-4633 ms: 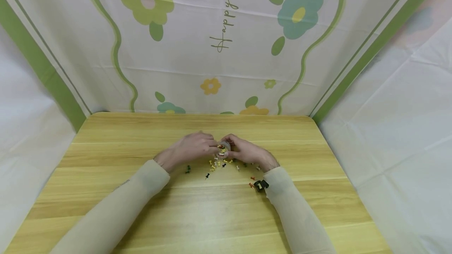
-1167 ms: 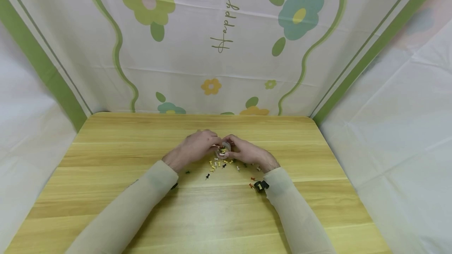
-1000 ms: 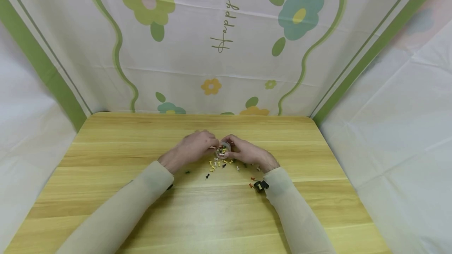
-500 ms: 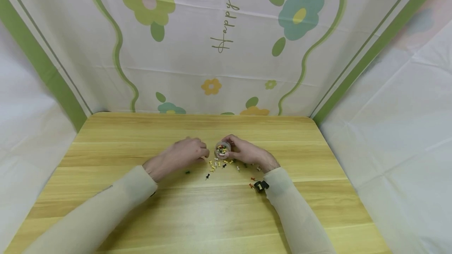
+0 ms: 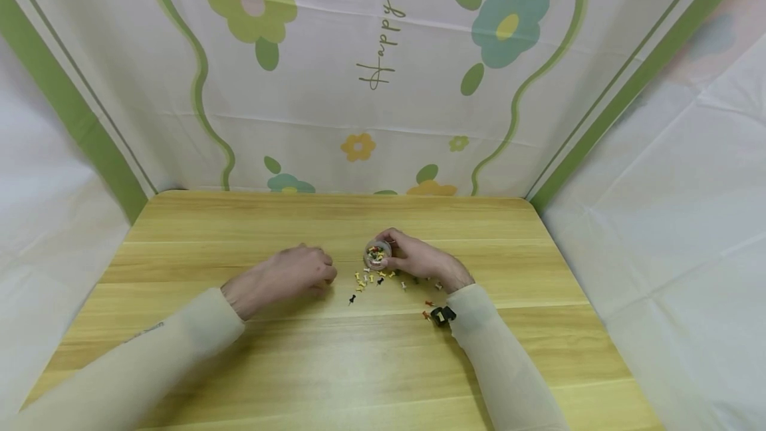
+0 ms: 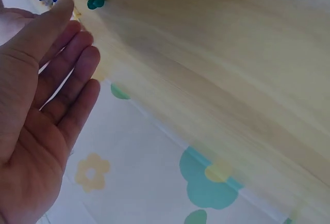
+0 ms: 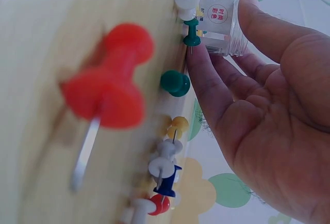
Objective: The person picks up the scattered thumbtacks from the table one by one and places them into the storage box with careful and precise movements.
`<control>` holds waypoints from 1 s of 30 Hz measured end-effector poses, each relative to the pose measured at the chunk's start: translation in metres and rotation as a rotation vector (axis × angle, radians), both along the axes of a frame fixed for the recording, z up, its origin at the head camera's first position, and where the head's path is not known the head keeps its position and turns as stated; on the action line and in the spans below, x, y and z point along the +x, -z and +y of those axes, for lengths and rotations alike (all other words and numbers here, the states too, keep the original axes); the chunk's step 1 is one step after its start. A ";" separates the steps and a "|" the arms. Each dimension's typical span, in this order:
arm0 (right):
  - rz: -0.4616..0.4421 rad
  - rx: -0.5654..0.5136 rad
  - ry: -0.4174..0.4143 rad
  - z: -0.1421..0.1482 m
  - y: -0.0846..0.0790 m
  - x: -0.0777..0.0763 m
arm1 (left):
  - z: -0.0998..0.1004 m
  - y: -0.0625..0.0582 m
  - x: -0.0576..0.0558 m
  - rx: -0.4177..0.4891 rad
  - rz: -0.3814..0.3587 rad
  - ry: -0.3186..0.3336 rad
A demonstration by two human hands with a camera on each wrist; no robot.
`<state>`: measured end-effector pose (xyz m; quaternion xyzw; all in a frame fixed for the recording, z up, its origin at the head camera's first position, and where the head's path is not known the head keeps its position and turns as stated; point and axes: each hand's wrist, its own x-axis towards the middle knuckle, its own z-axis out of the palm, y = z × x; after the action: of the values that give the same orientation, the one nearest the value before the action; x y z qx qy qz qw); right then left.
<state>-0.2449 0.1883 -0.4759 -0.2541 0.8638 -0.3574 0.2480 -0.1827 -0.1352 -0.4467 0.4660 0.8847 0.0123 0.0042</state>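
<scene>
My left hand [image 5: 293,275] hovers low over the table, left of the pins. In the left wrist view its fingers are loosely extended with nothing between them, near a green push pin [image 6: 95,2]. My right hand [image 5: 419,258] grips a small clear plastic jar [image 7: 216,2], thumb on the rim and fingers around the far side. The jar's mouth shows several mixed-colour push pins inside. Loose pins lie in front of it: yellow push pins [image 5: 360,287], a black or dark blue pin [image 5: 352,299] and a white pin [image 5: 403,285].
Two red push pins [image 5: 426,315] lie by a small black object [image 5: 439,315] at the right cuff. Green pins [image 7: 175,83] lie under the right hand. The wooden table [image 5: 359,378] ends at a flowered cloth [image 5: 311,105] behind.
My left hand has drawn back from the jar's mouth, moving left and nearer me. Green pins visible earlier on the left are now hidden by that hand in the head view. The right hand and jar stay put.
</scene>
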 end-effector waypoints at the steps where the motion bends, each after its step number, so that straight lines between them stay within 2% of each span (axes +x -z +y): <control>1: -0.002 0.000 0.000 0.000 0.000 0.000 | -0.001 0.000 0.001 -0.009 -0.012 -0.009; 13: 0.015 0.003 -0.011 0.000 0.000 0.000 | -0.006 0.005 0.003 -0.017 -0.088 -0.053; 20: 0.009 -0.005 -0.011 0.001 0.000 0.000 | -0.005 0.009 0.001 0.006 -0.066 -0.041; 30: 0.012 -0.006 -0.010 0.001 0.001 0.000 | 0.006 0.007 -0.006 0.070 -0.059 -0.060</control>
<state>-0.2447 0.1891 -0.4766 -0.2611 0.8630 -0.3571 0.2440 -0.1887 -0.1287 -0.4534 0.4384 0.8968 0.0573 0.0137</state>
